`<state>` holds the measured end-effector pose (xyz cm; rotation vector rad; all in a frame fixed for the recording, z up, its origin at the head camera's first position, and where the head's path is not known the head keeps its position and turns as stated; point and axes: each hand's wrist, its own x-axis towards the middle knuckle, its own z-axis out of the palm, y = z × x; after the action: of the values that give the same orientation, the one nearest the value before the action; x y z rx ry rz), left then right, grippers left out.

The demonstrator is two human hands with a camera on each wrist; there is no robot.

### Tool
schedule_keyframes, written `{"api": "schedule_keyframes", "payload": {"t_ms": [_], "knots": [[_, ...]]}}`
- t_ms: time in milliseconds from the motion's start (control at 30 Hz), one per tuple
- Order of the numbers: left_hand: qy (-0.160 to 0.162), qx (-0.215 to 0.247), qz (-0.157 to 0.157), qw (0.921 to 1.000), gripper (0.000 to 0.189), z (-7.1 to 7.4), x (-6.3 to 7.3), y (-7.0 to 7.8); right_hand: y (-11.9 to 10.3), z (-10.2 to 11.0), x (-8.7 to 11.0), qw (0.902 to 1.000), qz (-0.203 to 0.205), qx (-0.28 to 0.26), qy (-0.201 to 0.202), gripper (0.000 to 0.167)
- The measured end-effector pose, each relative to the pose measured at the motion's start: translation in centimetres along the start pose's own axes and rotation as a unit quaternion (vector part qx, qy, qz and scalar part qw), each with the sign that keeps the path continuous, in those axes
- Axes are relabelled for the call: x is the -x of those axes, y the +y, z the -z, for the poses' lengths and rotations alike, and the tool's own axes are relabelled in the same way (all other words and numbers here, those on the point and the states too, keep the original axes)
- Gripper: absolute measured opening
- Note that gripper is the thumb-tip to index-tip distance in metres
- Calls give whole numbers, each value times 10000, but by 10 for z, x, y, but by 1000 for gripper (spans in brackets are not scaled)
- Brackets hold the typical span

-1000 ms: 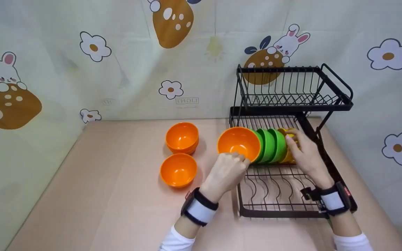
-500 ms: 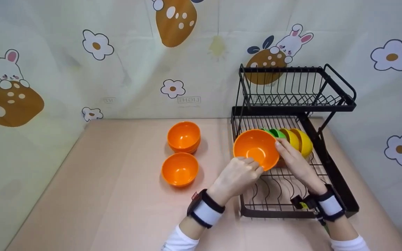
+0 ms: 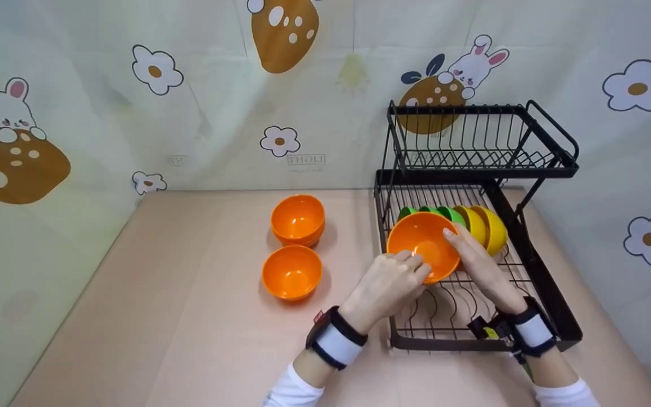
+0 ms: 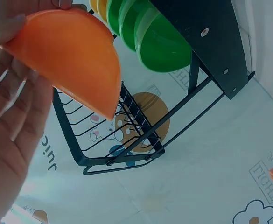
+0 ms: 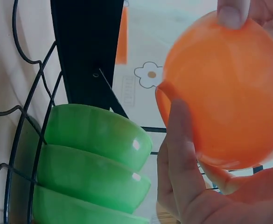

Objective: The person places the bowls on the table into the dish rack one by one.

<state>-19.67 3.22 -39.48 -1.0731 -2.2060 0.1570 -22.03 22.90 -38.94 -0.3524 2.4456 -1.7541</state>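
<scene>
An orange bowl (image 3: 424, 237) is held in both hands over the lower tier of the black dish rack (image 3: 438, 343), its hollow turned toward the head camera. My left hand (image 3: 389, 285) pinches its near rim, with curled fingers over the edge. At its right side my right hand (image 3: 481, 268) grips the rim, the thumb on the inside and fingers behind. In the right wrist view, fingers (image 5: 180, 135) press against the bowl's outer wall. Green bowls (image 5: 99, 135) and yellow bowls (image 3: 493, 230) stand on edge in a row behind it, partly hidden in the head view.
Left of the rack, a stack of orange bowls (image 3: 298, 217) and one more orange bowl (image 3: 291, 273) sit on the table (image 3: 201, 316). The rack's upper tier (image 3: 481, 169) overhangs the back. A patterned curtain (image 3: 207, 102) hangs behind.
The orange bowl and my left hand have moved right, in front of the green bowls. My right hand has come from the yellow bowls to the orange bowl's right rim.
</scene>
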Motion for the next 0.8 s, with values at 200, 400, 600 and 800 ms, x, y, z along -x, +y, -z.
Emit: {"api": "schedule_keyframes", "payload": {"t_ms": [200,400,600,800], "knots": [[-855,443,1105,9892,25,-2,6,-1,0,6,-1,9945,164,944,430,44],[-1669,651,1902,9653,22,-9,11,0,-3,10,2,9785,278,1927,677,45],[-2442,1149,2166,9382,20,-13,10,0,-5,9,5,9623,338,2585,770,45],[-2937,1405,2284,9175,19,-13,8,2,-7,4,10,9504,73,3039,654,50]]}}
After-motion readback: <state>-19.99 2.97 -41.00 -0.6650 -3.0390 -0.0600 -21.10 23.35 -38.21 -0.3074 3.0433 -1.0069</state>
